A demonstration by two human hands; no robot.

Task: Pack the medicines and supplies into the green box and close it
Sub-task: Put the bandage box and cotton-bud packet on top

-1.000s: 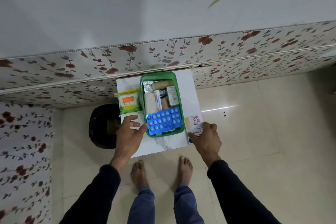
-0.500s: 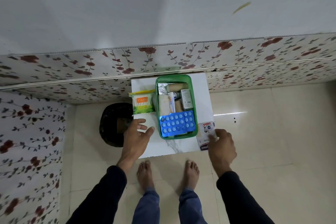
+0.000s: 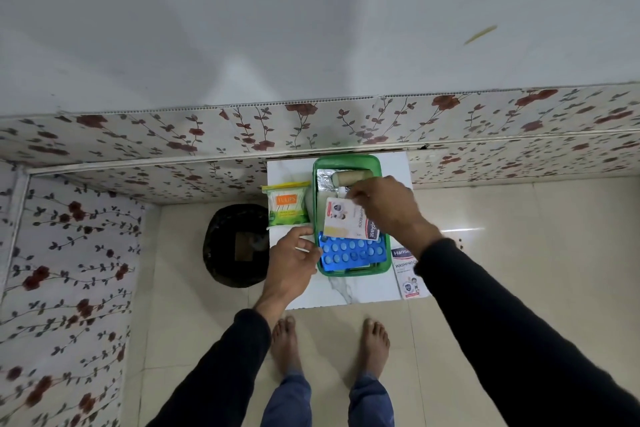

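Observation:
The open green box [image 3: 346,160] stands on a small white marble table [image 3: 349,289]. Inside it lie a blue blister pack [image 3: 349,252], a brown bandage roll [image 3: 353,176] and a foil strip [image 3: 323,180]. My right hand [image 3: 384,206] hovers over the box and grips a white plaster packet [image 3: 346,220] above the blister pack. My left hand [image 3: 292,262] rests against the box's near-left wall with its fingers spread. A second plaster packet [image 3: 406,272] lies on the table right of the box. A green cotton-bud pack [image 3: 285,204] sits left of it.
A black round bin [image 3: 235,246] stands on the floor left of the table. The floral-papered wall [image 3: 311,128] runs right behind the table. My bare feet [image 3: 329,340] are on the beige tiles just in front of it.
My right hand lifted a plaster packet from the table's right edge and carried it over the box. My left hand shifted right to the box's wall. The camera moved closer.

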